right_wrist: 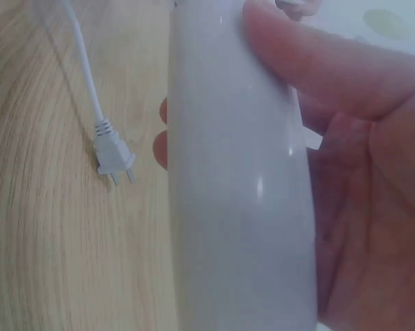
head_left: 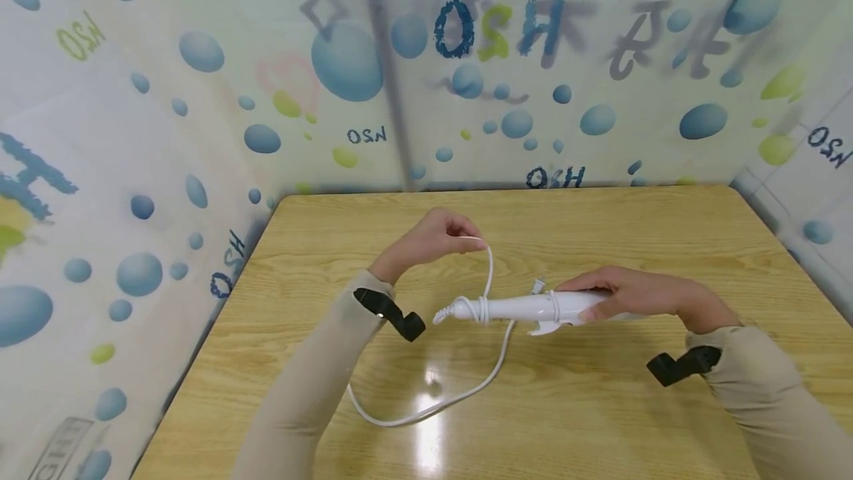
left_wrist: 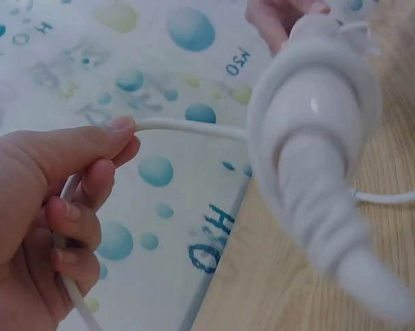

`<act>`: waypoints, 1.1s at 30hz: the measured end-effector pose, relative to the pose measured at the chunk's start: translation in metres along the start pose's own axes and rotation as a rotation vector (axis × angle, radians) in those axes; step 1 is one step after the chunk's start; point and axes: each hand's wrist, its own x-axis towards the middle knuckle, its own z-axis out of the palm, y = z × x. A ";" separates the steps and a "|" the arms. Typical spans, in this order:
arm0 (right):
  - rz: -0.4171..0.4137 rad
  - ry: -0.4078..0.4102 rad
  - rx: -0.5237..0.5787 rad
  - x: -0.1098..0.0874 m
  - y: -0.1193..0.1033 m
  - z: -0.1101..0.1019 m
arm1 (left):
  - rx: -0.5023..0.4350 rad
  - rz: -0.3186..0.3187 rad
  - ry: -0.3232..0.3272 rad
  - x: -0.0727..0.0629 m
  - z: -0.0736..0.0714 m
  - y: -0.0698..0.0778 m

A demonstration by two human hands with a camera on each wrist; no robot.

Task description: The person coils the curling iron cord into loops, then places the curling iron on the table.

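Note:
My right hand grips the thick part of a white curling iron, which lies level above the wooden table, its cord end pointing left. Turns of white cord circle the handle near the ribbed cord sleeve. My left hand pinches the cord between thumb and forefinger, the other fingers curled round it lower down. From the handle a stretch of cord runs up to that pinch. The two-pin plug is beyond the iron, over the tabletop. My right palm hides the iron's far end in the head view.
The wooden table reaches back to a wall covering printed with bubbles and letters, which also rises along the left and right sides. A long loop of cord hangs towards the table's front, under my left forearm.

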 end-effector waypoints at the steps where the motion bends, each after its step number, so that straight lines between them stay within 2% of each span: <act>1: 0.010 0.009 -0.003 0.000 0.000 0.000 | 0.004 0.014 0.002 0.000 0.001 0.003; 9: 0.111 0.111 -0.048 0.003 0.000 0.001 | 0.009 0.093 0.043 -0.005 0.009 0.019; 16: 0.164 0.247 -0.069 0.003 0.007 -0.002 | -0.007 0.121 0.113 -0.013 0.019 0.029; 21: 0.133 0.349 -0.125 0.006 0.008 -0.004 | -0.036 0.121 0.163 -0.019 0.024 0.029; 26: 0.104 0.432 -0.152 0.007 0.006 -0.004 | -0.082 0.113 0.219 -0.026 0.029 0.021; 30: 0.097 0.482 -0.147 0.007 0.005 -0.005 | -0.099 0.134 0.243 -0.032 0.034 0.015; 33: 0.094 0.515 -0.143 0.007 0.006 -0.006 | -0.126 0.150 0.254 -0.039 0.036 0.020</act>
